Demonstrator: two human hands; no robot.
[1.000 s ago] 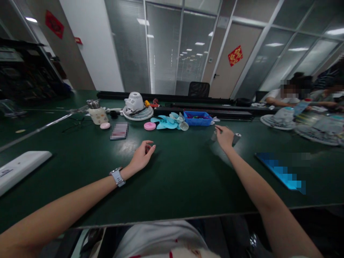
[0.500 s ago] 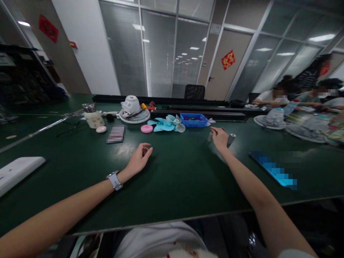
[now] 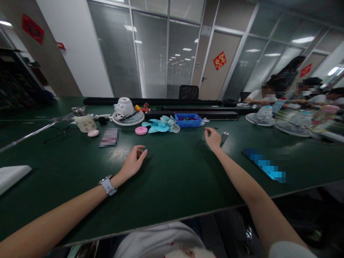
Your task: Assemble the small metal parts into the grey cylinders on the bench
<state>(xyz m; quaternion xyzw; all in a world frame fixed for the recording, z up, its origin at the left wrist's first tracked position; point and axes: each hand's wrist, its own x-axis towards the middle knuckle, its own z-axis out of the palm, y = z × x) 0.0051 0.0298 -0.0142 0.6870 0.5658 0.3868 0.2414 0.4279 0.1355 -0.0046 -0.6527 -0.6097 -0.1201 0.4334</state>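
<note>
My left hand (image 3: pixel 133 163) rests on the dark green table (image 3: pixel 174 179) with its fingers loosely curled toward the thumb; whether anything lies in them is hidden. A grey watch (image 3: pixel 108 185) is on that wrist. My right hand (image 3: pixel 213 138) reaches farther out, thumb and forefinger pinched together on something too small to name. A small grey cylinder (image 3: pixel 224 137) stands just right of that hand, touching or nearly touching it. Another small grey piece (image 3: pixel 204 135) shows at its left.
At the back stand a white fan housing on a grille (image 3: pixel 124 111), light blue fan blades (image 3: pixel 159 124), a blue bin (image 3: pixel 188 120), a pink disc (image 3: pixel 141 130) and a lidded cup (image 3: pixel 84 122). A blurred blue flat object (image 3: pixel 264 165) lies right. People sit at far right.
The view has swung to the right, so everything sits further left in frame. Both hands have kept their places on the table and their poses.
</note>
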